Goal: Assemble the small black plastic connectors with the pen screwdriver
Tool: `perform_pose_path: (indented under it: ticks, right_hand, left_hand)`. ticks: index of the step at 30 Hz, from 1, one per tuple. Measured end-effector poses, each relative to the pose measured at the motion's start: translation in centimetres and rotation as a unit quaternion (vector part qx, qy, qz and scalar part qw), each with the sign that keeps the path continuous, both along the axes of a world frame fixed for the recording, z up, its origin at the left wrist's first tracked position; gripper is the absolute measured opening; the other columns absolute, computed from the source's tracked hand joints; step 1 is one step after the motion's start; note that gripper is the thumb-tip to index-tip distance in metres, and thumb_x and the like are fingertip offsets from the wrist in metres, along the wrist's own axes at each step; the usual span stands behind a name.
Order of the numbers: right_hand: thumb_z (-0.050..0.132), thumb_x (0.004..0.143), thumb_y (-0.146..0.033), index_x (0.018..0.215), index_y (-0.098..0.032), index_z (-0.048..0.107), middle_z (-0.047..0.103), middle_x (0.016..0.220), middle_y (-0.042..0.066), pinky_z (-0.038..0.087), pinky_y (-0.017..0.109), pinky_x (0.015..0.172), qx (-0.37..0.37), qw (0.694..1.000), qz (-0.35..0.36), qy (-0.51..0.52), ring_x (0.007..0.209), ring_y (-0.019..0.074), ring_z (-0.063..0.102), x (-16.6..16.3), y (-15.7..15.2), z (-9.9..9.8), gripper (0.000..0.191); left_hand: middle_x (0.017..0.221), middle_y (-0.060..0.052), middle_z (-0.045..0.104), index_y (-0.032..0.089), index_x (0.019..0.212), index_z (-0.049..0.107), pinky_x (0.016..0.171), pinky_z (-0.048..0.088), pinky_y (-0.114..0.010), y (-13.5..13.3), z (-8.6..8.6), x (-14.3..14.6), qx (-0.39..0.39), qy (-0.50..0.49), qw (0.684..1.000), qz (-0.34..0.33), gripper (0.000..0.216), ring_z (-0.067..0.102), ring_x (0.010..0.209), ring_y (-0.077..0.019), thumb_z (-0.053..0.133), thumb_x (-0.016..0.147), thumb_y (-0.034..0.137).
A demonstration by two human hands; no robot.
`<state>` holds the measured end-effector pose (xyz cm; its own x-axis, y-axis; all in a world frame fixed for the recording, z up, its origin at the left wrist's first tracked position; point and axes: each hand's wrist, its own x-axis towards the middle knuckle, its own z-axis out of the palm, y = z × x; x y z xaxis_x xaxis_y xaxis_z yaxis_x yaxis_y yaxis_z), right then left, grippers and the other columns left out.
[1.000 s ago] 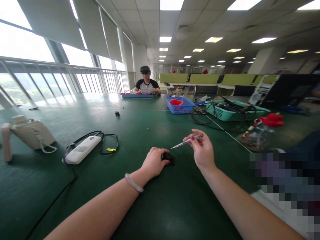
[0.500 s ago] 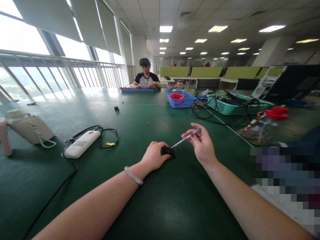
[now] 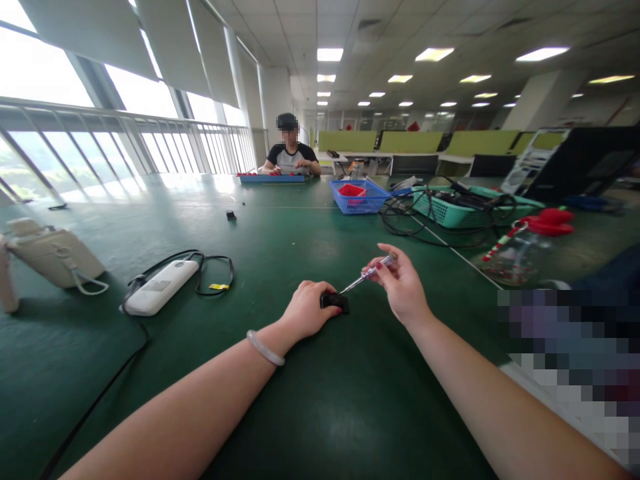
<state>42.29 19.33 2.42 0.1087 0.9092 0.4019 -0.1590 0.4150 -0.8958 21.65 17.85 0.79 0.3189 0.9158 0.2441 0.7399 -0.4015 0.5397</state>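
Observation:
My left hand [image 3: 309, 308] grips a small black block-like part [image 3: 336, 302] between thumb and fingers, holding it down on the green table [image 3: 320, 407]. In my right hand [image 3: 400, 287] is a slim screwdriver [image 3: 363, 277] with a clear handle, pinched between thumb and fingers. It slants down to the left, and its metal tip meets the top of the black part. My right index finger lies near the handle's upper end. What exactly the tip touches is too small to make out.
To the left lie a white power bank [image 3: 163, 287] with a black cable and a beige bottle [image 3: 55, 253]. Further off are a small black piece [image 3: 231, 215], a blue basket [image 3: 359, 203], a green basket [image 3: 450, 212] with cables, and a red-topped jar [image 3: 520, 250]. A person [image 3: 290, 153] sits opposite.
The screwdriver's tip stays at the black part while my right fingers shift slightly around the handle. My left hand keeps its hold. The whole view has moved a little.

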Motion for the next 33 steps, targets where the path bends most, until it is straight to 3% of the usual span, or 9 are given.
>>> perform_pose_path:
  ticks: [12,16,24,33]
  right_hand:
    - [0.084,0.065,-0.04,0.104,-0.025,0.06,0.064,0.078,-0.005,0.061,0.037,0.073,-0.076,0.995,-0.004,0.065,0.076,0.0166,0.069,0.5,1.2,-1.3,0.048]
    - [0.081,0.069,-0.037,0.103,-0.024,0.06,0.065,0.081,-0.004,0.062,0.038,0.076,-0.087,0.994,0.004,0.066,0.08,0.0174,0.071,0.5,1.1,-1.5,0.042]
    - [0.064,0.079,-0.013,0.105,-0.024,0.056,0.069,0.079,-0.001,0.062,0.041,0.079,-0.172,0.979,0.021,0.106,0.081,0.0196,0.074,0.5,1.0,-1.9,0.03]
    - [0.066,0.079,-0.018,0.102,-0.026,0.057,0.067,0.078,-0.001,0.062,0.042,0.072,-0.164,0.98,0.019,0.114,0.079,0.0205,0.073,1.0,1.5,-2.3,0.026]
  left_hand:
    - [0.105,-0.006,0.07,0.022,0.104,0.069,0.099,0.044,-0.042,-0.2,0.1,0.0,0.002,0.005,1.0,-0.007,0.031,0.055,0.111,-0.0284,0.074,0.076,0.033]
    - [0.104,-0.006,0.069,0.023,0.104,0.069,0.099,0.044,-0.042,-0.2,0.1,0.0,0.0,0.006,1.0,-0.002,0.03,0.054,0.112,-0.0284,0.074,0.076,0.033]
    - [0.104,-0.006,0.07,0.022,0.104,0.068,0.098,0.044,-0.042,-0.1,-0.2,0.1,0.01,0.009,1.0,-0.008,0.032,0.055,0.111,-0.0284,0.075,0.075,0.034]
    - [0.104,-0.005,0.07,0.024,0.104,0.068,0.1,0.044,-0.043,-0.1,-0.1,0.2,0.006,0.013,1.0,-0.008,0.032,0.055,0.111,-0.0288,0.074,0.075,0.036]
